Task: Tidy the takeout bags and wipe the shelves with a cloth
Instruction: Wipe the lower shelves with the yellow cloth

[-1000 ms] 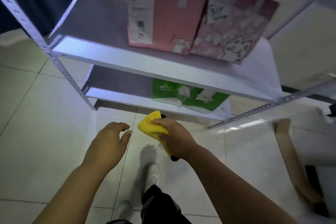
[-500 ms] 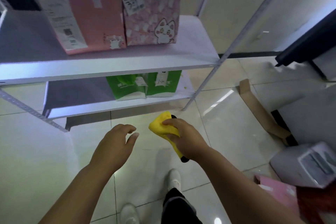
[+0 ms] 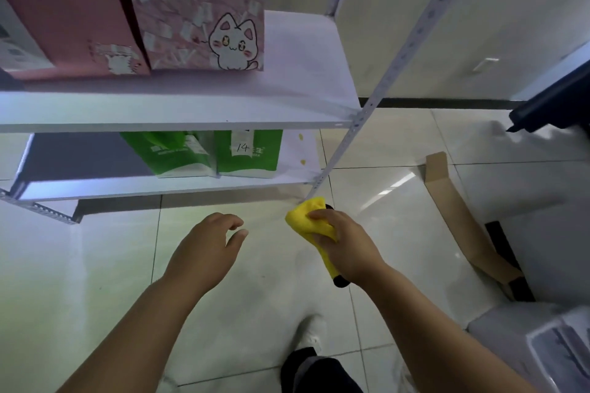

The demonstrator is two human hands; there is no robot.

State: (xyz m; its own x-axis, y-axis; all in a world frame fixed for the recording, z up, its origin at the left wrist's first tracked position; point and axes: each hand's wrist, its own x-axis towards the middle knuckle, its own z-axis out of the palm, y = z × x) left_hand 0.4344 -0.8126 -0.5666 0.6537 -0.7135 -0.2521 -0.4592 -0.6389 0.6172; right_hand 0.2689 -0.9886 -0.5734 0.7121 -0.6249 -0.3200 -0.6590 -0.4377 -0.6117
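A white metal shelf unit fills the upper left. On its upper shelf (image 3: 303, 73) stand a plain pink takeout bag (image 3: 64, 16) and a pink bag with a cartoon cat (image 3: 204, 9), side by side. Two green takeout bags (image 3: 178, 153) (image 3: 252, 153) stand on the lower shelf (image 3: 159, 183). My right hand (image 3: 344, 246) grips a bunched yellow cloth (image 3: 308, 220) just below the lower shelf's right front corner. My left hand (image 3: 204, 252) hovers over the floor with fingers apart and holds nothing.
The perforated front post (image 3: 392, 64) slants down to the cloth. A flattened cardboard piece (image 3: 459, 220) lies on the tiled floor at right, beside a grey box (image 3: 542, 338). A dark object (image 3: 555, 105) juts in at the right edge. My shoe (image 3: 311, 332) is below.
The view has swung right along the shelves, so the bags now sit at upper left. My right hand with the cloth has moved right, near the front post. My left hand stays open.
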